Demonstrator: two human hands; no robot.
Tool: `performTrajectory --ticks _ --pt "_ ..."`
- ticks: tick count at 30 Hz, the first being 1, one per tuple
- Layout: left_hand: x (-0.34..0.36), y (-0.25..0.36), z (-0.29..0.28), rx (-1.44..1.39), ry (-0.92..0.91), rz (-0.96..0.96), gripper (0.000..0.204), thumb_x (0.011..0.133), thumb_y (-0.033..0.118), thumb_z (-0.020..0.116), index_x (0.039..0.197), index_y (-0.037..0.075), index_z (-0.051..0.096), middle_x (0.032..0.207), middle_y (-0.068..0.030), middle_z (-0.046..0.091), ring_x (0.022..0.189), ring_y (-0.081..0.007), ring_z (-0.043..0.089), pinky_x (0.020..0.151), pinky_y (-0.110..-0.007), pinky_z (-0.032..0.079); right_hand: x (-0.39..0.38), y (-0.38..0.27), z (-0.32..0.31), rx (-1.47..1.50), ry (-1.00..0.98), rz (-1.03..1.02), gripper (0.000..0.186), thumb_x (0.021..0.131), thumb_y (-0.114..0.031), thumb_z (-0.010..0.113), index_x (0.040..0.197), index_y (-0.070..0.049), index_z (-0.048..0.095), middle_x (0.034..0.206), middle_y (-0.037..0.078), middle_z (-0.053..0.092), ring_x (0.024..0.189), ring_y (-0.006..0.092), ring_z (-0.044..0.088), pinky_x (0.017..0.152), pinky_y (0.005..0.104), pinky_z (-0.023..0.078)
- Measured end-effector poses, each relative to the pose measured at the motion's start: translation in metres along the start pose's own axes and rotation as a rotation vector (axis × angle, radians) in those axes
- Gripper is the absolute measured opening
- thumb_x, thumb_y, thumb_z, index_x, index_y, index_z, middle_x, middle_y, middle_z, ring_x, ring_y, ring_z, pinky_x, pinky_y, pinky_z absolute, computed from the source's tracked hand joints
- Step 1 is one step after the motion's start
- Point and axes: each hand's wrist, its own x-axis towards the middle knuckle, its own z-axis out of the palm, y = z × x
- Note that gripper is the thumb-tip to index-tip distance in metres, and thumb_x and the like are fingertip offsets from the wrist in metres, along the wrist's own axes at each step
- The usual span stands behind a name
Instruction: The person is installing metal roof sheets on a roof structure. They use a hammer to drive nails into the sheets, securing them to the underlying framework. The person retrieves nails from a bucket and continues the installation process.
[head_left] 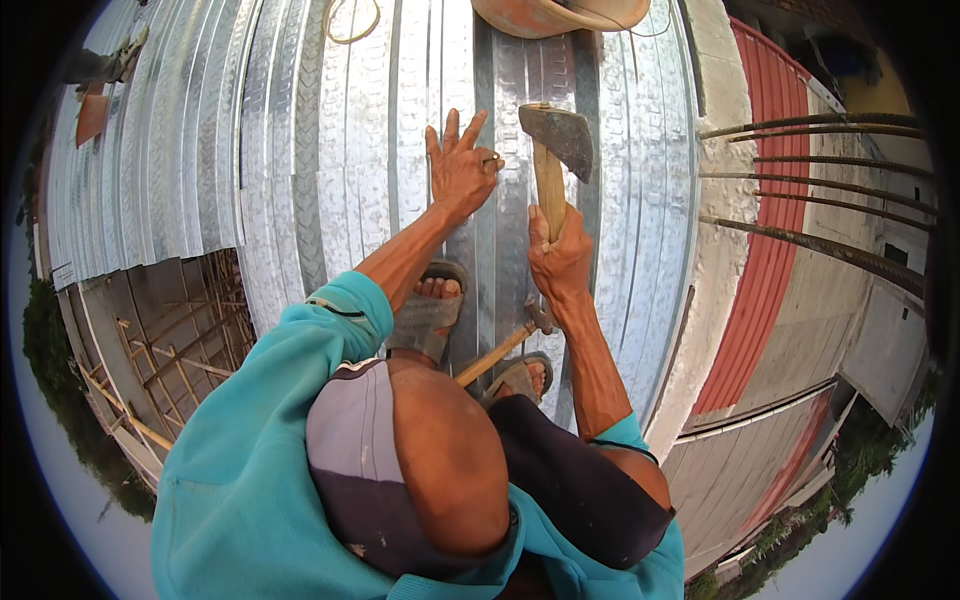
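Note:
My left hand (pixel 464 172) is just above the ribbed metal sheets (pixel 365 150), with three fingers spread. Its thumb and forefinger pinch a small nail-like piece (pixel 492 159), too small to make out fully. To its right, my right hand (pixel 562 250) is wrapped around the wooden handle of a hatchet (pixel 556 140). The hatchet stands upright in the grip, its dark, flared steel head uppermost. Between my sandalled feet (pixel 430 310) lies a hammer (pixel 505 345) with a wooden handle and a metal head.
A worn orange-brown basin (pixel 560 18) sits at the far edge, near a thin wire loop (pixel 352 20). On the right, several rebars (pixel 820 180) jut from a rough concrete edge (pixel 715 250). The sheets end at the lower left above an opening with wooden poles (pixel 180 350).

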Motion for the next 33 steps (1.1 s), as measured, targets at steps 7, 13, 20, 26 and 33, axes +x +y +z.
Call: performTrajectory --ticks 7,13,20,26,33 --pt "0.002 0.003 -0.002 0.058 -0.014 0.122 0.021 0.09 0.034 0.072 0.098 0.018 0.083 0.158 -0.0033 0.046 0.154 -0.0356 0.022 0.123 -0.064 0.007 -0.021 0.026 0.007 -0.072 -0.078 0.14 0.037 0.099 -0.027 0.067 0.113 0.005 0.055 0.08 0.031 0.066 0.071 0.0489 0.068 0.058 0.0525 0.053" --pt "0.004 0.002 0.002 0.041 -0.021 0.029 0.022 0.09 0.033 0.071 0.098 0.015 0.083 0.157 -0.0045 0.046 0.154 -0.0345 0.021 0.123 -0.064 0.007 -0.017 0.021 0.005 -0.006 -0.066 0.049 0.037 0.098 -0.026 0.067 0.115 0.006 0.054 0.077 0.031 0.065 0.068 0.0489 0.067 0.058 0.0527 0.053" --pt "0.001 0.003 -0.003 0.077 -0.084 0.001 0.022 0.09 0.033 0.07 0.099 0.017 0.083 0.157 -0.0031 0.046 0.156 -0.0334 0.016 0.122 -0.065 0.005 -0.013 0.001 0.009 -0.093 -0.096 0.043 0.038 0.099 -0.027 0.066 0.11 0.006 0.053 0.074 0.032 0.065 0.067 0.0498 0.067 0.058 0.053 0.054" --pt "0.007 0.002 0.003 0.04 -0.086 0.0 0.023 0.091 0.036 0.069 0.099 0.021 0.083 0.159 -0.0001 0.043 0.157 -0.0312 0.01 0.121 -0.066 0.002 0.0 0.002 0.006 -0.153 -0.085 0.123 0.037 0.101 -0.033 0.062 0.101 0.003 0.051 0.072 0.031 0.064 0.065 0.051 0.065 0.057 0.0565 0.05" --pt "0.006 -0.002 0.005 0.124 -0.012 0.015 0.02 0.085 0.025 0.072 0.099 0.016 0.083 0.154 -0.0055 0.049 0.155 -0.0357 0.019 0.121 -0.068 0.008 -0.01 0.013 0.013 -0.296 -0.299 0.165 0.042 0.103 -0.036 0.058 0.102 0.005 0.051 0.072 0.032 0.064 0.067 0.052 0.065 0.057 0.056 0.05"
